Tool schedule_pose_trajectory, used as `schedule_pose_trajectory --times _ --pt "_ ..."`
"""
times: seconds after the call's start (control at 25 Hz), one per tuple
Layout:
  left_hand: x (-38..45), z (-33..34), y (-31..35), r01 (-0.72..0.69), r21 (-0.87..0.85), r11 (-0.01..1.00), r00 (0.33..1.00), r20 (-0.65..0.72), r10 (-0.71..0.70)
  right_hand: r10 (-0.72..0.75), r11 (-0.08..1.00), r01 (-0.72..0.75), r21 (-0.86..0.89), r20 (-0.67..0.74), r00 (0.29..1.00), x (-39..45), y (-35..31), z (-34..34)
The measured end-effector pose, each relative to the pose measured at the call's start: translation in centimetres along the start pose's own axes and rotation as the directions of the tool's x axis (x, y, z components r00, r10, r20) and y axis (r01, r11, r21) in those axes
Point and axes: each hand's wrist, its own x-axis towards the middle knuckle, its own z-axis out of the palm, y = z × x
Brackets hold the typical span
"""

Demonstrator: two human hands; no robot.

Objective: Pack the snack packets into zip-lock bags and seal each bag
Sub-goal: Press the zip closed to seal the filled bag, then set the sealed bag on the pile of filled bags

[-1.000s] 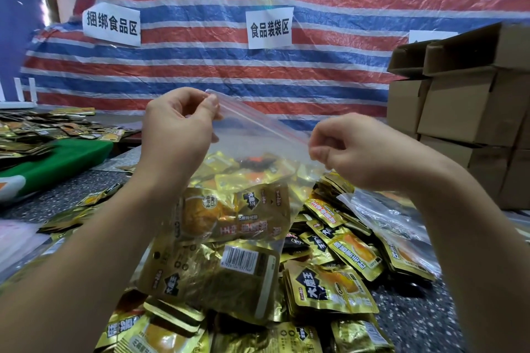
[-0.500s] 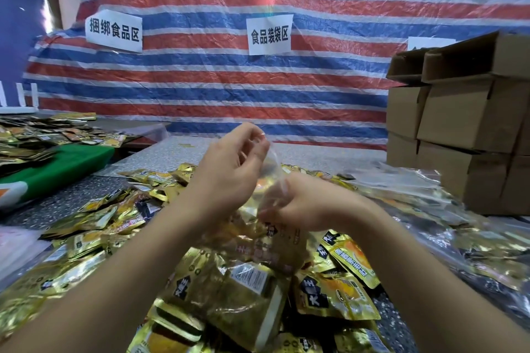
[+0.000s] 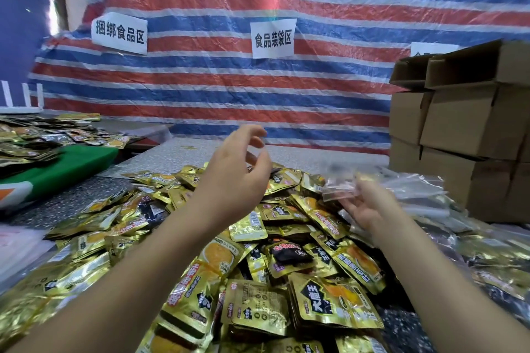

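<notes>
Your cardboard boxes [image 3: 470, 123] are stacked at the right edge, top ones with flaps up; insides are dark, contents can't be told. Just in front of them lies a heap of clear zip-lock bags [image 3: 421, 192], some looking empty, others farther right and nearer you showing gold packets through the plastic (blurred, hard to count).

The snack packets [image 3: 286, 266] are loose, piled across the speckled table [image 3: 86, 195] between your forearms: shiny gold foil pouches with orange food pictures, black labels and white barcode patches, overlapping at all angles, a few face down. A second spread of packets [image 3: 37, 137] sits far left, partly on a green mat [image 3: 71, 163].

Your left hand [image 3: 232, 180] is raised over the pile, fingers loosely curved and spread, gripping nothing. Your right hand [image 3: 370, 206] is palm up at the near edge of the bag heap, fingers relaxed, with a blurred bit of clear plastic [image 3: 341, 189] at its fingertips; whether it's pinched or just touching, can't tell.

Behind everything hangs a red-white-blue striped tarp [image 3: 315, 80] with white paper signs [image 3: 272, 39] in Chinese characters.
</notes>
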Motion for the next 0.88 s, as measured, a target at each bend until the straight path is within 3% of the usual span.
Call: schedule_pose_trajectory --times 0.24,0.48,0.6,0.76,0.88 --pt "-0.2 0.5 0.2 -0.013 0.006 1.0 0.998 0.057 0.013 0.069 0.994 -0.061 -0.087 0.087 0.994 0.2 -0.3 -0.6" --pt "-0.2 0.4 -0.3 0.005 0.101 0.995 0.995 0.098 -0.015 0.016 0.93 -0.117 0.347 0.28 0.96 -0.2 -0.4 -0.4" --pt "-0.1 0.4 -0.5 0.032 0.13 0.991 0.991 0.126 -0.049 -0.007 0.891 -0.133 0.434 0.304 0.953 0.2 -0.2 -0.9" --pt "-0.1 0.5 -0.9 0.054 0.152 0.987 0.983 0.163 -0.079 -0.04 0.924 -0.084 0.373 0.314 0.949 0.6 -0.4 -0.6" --pt "-0.2 0.7 -1.8 0.028 0.297 0.954 0.96 0.258 -0.109 -0.034 0.976 -0.05 0.213 0.375 0.926 0.4 0.1 -0.3"
